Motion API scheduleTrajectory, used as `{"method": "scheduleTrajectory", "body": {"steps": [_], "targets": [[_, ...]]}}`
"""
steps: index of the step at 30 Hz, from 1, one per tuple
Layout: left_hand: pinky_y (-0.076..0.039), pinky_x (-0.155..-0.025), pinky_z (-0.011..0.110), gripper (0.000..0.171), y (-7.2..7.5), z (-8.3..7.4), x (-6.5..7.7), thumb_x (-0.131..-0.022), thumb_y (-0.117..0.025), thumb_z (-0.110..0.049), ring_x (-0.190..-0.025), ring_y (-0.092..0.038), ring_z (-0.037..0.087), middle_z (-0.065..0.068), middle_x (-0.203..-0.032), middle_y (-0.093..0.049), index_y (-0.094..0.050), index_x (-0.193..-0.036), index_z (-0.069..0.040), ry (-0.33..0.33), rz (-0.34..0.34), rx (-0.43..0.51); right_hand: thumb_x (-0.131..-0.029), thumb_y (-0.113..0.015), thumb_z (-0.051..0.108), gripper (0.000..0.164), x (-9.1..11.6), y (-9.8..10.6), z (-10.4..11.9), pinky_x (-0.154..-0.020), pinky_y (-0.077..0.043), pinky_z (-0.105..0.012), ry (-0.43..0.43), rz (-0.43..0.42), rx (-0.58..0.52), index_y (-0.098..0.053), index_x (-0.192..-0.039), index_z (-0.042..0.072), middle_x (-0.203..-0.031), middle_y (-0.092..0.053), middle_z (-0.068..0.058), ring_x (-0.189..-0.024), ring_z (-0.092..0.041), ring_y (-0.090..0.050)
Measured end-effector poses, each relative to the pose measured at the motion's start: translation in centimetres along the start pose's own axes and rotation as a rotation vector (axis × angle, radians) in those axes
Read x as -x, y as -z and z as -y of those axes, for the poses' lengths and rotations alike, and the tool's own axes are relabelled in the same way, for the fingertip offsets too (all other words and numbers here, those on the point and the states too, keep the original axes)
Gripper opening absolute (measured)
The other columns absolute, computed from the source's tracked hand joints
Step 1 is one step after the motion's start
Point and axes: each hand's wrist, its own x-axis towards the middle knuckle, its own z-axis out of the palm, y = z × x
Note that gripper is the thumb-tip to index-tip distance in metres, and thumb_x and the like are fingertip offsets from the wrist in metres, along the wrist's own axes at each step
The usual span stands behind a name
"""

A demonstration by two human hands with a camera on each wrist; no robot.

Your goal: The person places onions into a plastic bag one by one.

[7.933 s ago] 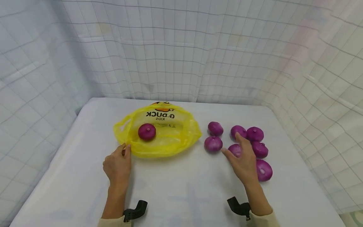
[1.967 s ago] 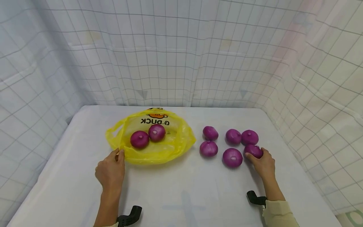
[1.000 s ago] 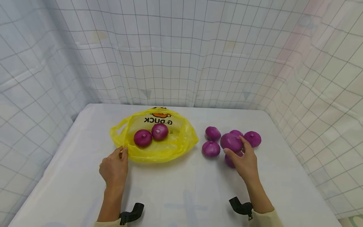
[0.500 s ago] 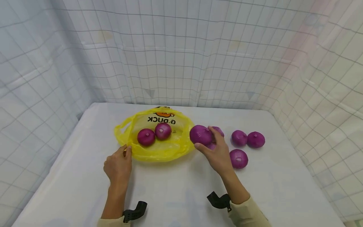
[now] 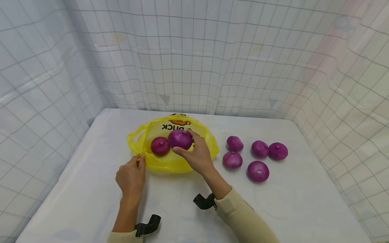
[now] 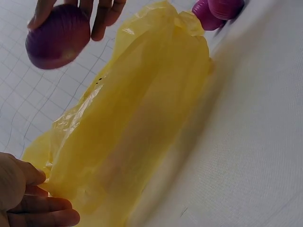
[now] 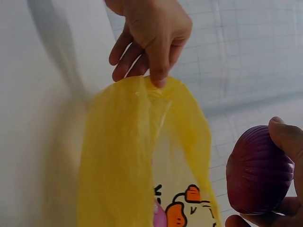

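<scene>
Ok, L hand [image 5: 131, 175] pinches yellow bag [image 5: 166, 165], R hand [image 5: 200, 154] grips onion [image 5: 179, 139] over mouth; min. 1 bagged onion [image 5: 159, 146], 5 loose onions [image 5: 258, 171] unbagged, right.

"What does the left hand [image 5: 131, 173] do?"

"It pinches the near left edge of the yellow bag [image 5: 165, 166], which lies with its mouth open on the white worktop [image 5: 179, 219]."

"And the right hand [image 5: 199, 155]?"

"Thumb and fingers hold a purple onion [image 5: 179, 139], seen against the bag's opening. Just left of it, a second onion [image 5: 160, 146] sits inside the bag."

"Any others?"

"Five loose onions [image 5: 258, 171] to the right of the bag, two of them nearer it."

"And behind?"

"A checked curtain [image 5: 182, 50], beyond the worktop's far edge."
</scene>
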Motion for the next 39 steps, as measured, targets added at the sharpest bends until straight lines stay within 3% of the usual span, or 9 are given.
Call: {"method": "scheduleTrajectory", "body": {"steps": [8, 17, 26, 32, 39], "targets": [[-0.048, -0.055, 0.052, 0.032, -0.1, -0.3, 0.3, -0.093, -0.058, -0.025, -0.072, -0.067, 0.044, 0.018, -0.087, -0.073, -0.069, -0.110, 0.000, -0.008, 0.014, -0.016, -0.073, -0.077, 0.047, 0.080, -2.4, -3.8, -1.0, -0.093, -0.049, -0.037, 0.011, -0.005, 0.166, -0.045, -0.138, 0.014, -0.133, -0.057, -0.005, -0.114, -0.023, -0.047], [-0.048, -0.053, 0.051, 0.031, 0.1, -0.3, 0.6, -0.092, -0.059, -0.024, -0.071, -0.067, 0.043, 0.019, -0.086, -0.073, -0.069, -0.108, 0.001, -0.028, -0.011, -0.016, -0.073, -0.076, 0.049, 0.082, -2.6, -5.3, -2.1, -0.098, -0.047, -0.041, -0.067, 0.048, 0.273, -0.044, -0.139, 0.014, -0.133, -0.056, -0.007, -0.119, -0.027, -0.044], [-0.049, -0.054, 0.051, 0.031, 0.0, -0.3, 0.7, -0.091, -0.060, -0.025, -0.070, -0.068, 0.043, 0.018, -0.085, -0.073, -0.070, -0.107, 0.000, -0.039, -0.024, -0.009, -0.074, -0.075, 0.050, 0.086, -2.6, -5.9, -2.4, -0.098, -0.045, -0.042, -0.126, 0.118, 0.296, -0.038, -0.145, 0.017, -0.137, -0.054, -0.010, -0.116, -0.029, -0.046], [-0.049, -0.053, 0.051, 0.030, 0.1, -0.2, 0.7, -0.091, -0.060, -0.025, -0.069, -0.068, 0.042, 0.018, -0.086, -0.073, -0.070, -0.107, -0.001, -0.038, -0.027, -0.013, -0.079, -0.070, 0.048, 0.079, -2.8, -6.2, -2.7, -0.101, -0.044, -0.042, -0.142, 0.135, 0.257, -0.039, -0.144, 0.015, -0.137, -0.054, -0.011, -0.117, -0.029, -0.048], [-0.049, -0.054, 0.052, 0.030, 0.2, 0.2, 0.7, -0.091, -0.061, -0.025, -0.071, -0.068, 0.043, 0.018, -0.087, -0.073, -0.070, -0.107, -0.001, -0.028, -0.034, -0.016, -0.080, -0.070, 0.047, 0.074, -2.2, -5.6, -1.8, -0.104, -0.042, -0.041, -0.087, 0.099, 0.223, -0.044, -0.141, 0.014, -0.136, -0.054, -0.008, -0.121, -0.029, -0.046]]}}
